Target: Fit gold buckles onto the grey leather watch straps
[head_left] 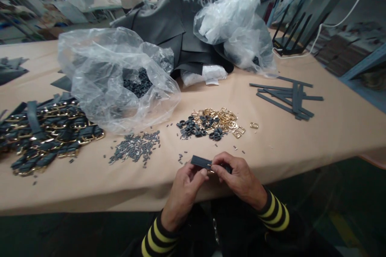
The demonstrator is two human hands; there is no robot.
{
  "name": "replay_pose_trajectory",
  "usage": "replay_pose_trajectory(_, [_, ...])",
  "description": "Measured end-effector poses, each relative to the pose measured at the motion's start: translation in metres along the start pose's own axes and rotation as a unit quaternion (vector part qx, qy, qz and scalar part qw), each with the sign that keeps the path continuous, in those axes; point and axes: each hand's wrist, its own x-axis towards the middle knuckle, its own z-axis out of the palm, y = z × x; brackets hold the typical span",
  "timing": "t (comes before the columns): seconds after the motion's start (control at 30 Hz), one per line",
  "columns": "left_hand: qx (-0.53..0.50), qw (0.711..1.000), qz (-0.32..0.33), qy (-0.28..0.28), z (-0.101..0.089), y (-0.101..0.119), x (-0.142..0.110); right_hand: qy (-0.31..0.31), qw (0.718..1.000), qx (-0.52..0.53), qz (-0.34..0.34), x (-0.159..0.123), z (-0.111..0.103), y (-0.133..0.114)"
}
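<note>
A dark grey strap (200, 162) is held between both hands just above the front edge of the table. My left hand (187, 184) pinches its left part, with the thumb below it. On the right end, the fingertips of my right hand (238, 174) close around the strap, and a bit of gold metal shows there, mostly hidden by the fingers. Beyond the hands lies a pile of gold buckles (224, 118) mixed with dark loops (196, 126). A heap of small dark pieces (134, 147) is spread to the left of them.
Finished-looking straps with gold buckles (54, 128) pile up at the left. A clear plastic bag (99, 88) holds dark loops. Loose dark strips (286, 96) lie at the right, near a black router (291, 44). Grey sheet material (163, 20) and another plastic bag (232, 28) stand behind.
</note>
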Motion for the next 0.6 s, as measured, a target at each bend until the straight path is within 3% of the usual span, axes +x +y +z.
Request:
replay_pose_trajectory(0.13, [0.040, 0.999, 0.005, 0.023, 0.002, -0.002, 0.002, 0.018, 0.999, -0.026, 0.008, 0.000, 0.003, -0.001])
replay_pose_trajectory(0.23, [0.053, 0.998, 0.013, 0.022, 0.003, -0.005, 0.003, 0.023, 0.998, 0.021, 0.051, 0.000, 0.004, 0.000])
replay_pose_trajectory(0.43, [-0.128, 0.990, -0.029, -0.043, 0.005, -0.013, 0.005, -0.089, 0.953, 0.250, 0.144, 0.001, -0.003, 0.008])
replay_pose_trajectory(0.6, [-0.198, 0.977, -0.051, -0.061, 0.010, -0.014, 0.005, -0.100, 0.942, 0.275, 0.165, 0.001, -0.004, 0.015])
